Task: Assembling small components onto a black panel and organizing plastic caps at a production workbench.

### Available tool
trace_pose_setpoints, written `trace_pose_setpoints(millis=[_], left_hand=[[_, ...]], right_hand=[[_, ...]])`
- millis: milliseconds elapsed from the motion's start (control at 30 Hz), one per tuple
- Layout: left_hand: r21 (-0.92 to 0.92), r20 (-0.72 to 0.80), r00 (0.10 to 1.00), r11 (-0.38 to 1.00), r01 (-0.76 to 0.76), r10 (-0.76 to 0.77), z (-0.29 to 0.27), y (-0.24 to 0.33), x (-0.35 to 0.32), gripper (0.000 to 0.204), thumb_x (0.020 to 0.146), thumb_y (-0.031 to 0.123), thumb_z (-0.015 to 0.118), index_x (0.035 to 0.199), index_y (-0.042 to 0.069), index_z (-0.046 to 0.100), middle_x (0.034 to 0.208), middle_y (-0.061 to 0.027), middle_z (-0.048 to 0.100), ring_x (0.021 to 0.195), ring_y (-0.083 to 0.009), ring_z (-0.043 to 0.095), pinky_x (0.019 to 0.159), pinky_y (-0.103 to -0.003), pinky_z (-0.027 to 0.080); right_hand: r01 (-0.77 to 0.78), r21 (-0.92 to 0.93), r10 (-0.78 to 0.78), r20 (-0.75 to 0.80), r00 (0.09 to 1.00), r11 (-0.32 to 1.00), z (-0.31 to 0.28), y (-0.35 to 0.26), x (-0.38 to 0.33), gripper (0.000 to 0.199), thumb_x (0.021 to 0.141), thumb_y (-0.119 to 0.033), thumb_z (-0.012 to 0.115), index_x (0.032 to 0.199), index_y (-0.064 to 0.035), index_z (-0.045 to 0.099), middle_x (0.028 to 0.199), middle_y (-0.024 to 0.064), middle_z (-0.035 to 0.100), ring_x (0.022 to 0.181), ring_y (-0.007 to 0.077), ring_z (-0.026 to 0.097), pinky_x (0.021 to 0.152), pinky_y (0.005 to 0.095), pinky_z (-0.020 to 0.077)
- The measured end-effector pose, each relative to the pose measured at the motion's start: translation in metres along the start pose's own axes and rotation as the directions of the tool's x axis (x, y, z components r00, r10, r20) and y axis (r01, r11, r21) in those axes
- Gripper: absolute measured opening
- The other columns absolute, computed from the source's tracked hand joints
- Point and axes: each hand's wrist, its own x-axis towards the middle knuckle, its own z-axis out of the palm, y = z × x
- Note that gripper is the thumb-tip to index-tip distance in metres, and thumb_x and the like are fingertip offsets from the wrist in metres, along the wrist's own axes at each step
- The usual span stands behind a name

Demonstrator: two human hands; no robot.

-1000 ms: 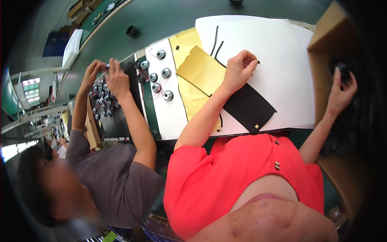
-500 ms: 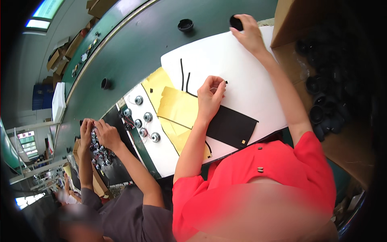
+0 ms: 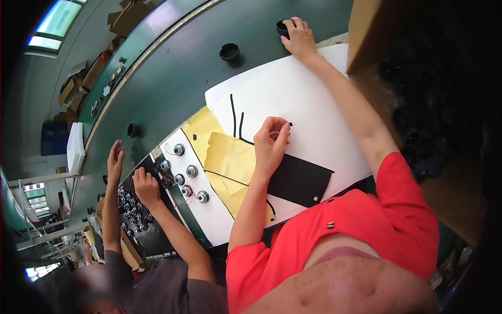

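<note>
My left hand (image 3: 270, 149) is closed in a pinch over the white sheet (image 3: 324, 104). A tiny black piece (image 3: 291, 124) pokes out at its fingertips; it looks like a bit of foam strip. At the sheet's far edge, my right hand (image 3: 300, 39) has its fingers curled on the rim of a round black plastic cup (image 3: 282, 29), which appears to rest on the green table. Below my left hand lies a black sheet (image 3: 298, 180). Yellow backing paper (image 3: 227, 157) and thin black strips (image 3: 233, 112) lie to the left.
Another black cup (image 3: 229, 52) stands farther along the table, and a third (image 3: 132, 130) at left. Small silver speakers (image 3: 191, 171) with wires sit on white paper. A co-worker's hands (image 3: 147, 187) are at left. A cardboard box (image 3: 366, 36) with black parts is at right.
My right hand has moved the black cup left and away, onto the green table. My left hand keeps its pinch. The co-worker's hands have drawn apart.
</note>
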Motion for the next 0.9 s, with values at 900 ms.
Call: trace_pose_setpoints(millis=[900], left_hand=[[-0.01, 0.05, 0.999, 1.0, -0.022, 0.023, 0.001, -0.005, 0.003, 0.011, 0.099, 0.009, 0.066, 0.103, 0.0, 0.062, 0.088, -0.0033, 0.067, 0.076, -0.0086, 0.064, 0.062, -0.023, 0.053]], right_hand=[[-0.037, 0.344, 0.013, 0.072, 0.997, 0.938, -0.126, -0.047, -0.143, 0.035, 0.081, -0.003, 0.071, 0.115, -0.0067, 0.067, 0.121, 0.0101, 0.063, 0.119, 0.0294, 0.054, 0.103, 0.0422, 0.0422]])
